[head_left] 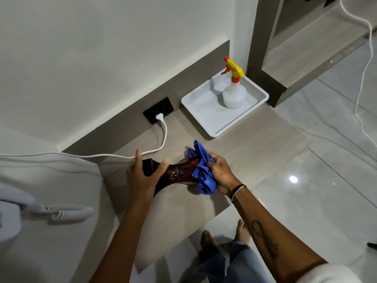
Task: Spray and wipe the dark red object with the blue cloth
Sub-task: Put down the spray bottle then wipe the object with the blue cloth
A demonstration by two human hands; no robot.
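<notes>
A dark red textured object (180,173), shaped like a flared vase, lies on its side over the low beige ledge (255,144). My left hand (142,174) grips its wide left end. My right hand (219,172) holds a bunched blue cloth (202,170) pressed against the object's right end, which the cloth partly hides. A white spray bottle (234,92) with a yellow and orange trigger head stands upright in a white tray (204,117) at the back of the ledge, apart from both hands.
A white cable (164,137) runs from a black wall socket (158,112) across the ledge to the left. A white appliance with a coiled cord (69,213) lies at the left. Glossy floor tiles and my bare feet (208,242) are below.
</notes>
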